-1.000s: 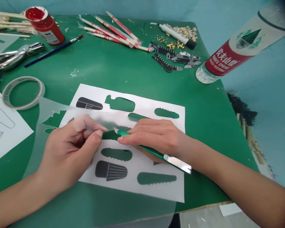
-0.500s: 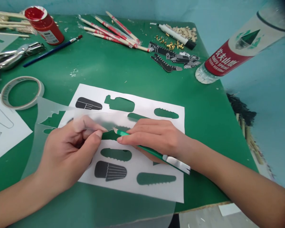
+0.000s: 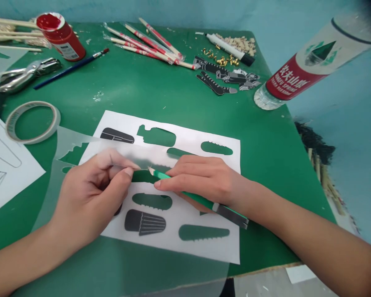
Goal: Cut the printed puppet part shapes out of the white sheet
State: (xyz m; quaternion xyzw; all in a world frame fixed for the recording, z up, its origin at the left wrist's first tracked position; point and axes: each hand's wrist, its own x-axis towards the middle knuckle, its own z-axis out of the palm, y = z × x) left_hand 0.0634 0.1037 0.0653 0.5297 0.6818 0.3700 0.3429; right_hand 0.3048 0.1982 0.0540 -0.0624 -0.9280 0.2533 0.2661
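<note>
My left hand (image 3: 92,194) pinches a translucent plastic sheet (image 3: 160,270) between thumb and forefinger, by a cut edge over the paper. My right hand (image 3: 204,177) grips a slim green utility knife (image 3: 198,200), with a grey metal clip at its rear end. The knife's pale tip is close to the left fingertips; whether it touches the sheet I cannot tell. Partly under the plastic and both hands lies a white paper (image 3: 219,255) with cut-out openings and black printed shapes.
Around the green table (image 3: 117,88) are a tape roll (image 3: 12,128), a hole punch (image 3: 27,75), a paintbrush (image 3: 71,68), a red paint jar (image 3: 63,39), wrapped chopsticks (image 3: 154,47), a marker (image 3: 230,47), brass fasteners (image 3: 224,61), black cut-outs (image 3: 214,82) and a bottle (image 3: 297,78). Drawings (image 3: 21,177) lie left.
The view has shifted slightly. The knife has rolled a little in my right hand, so its clip looks darker. My left hand keeps its pinch on the sheet.
</note>
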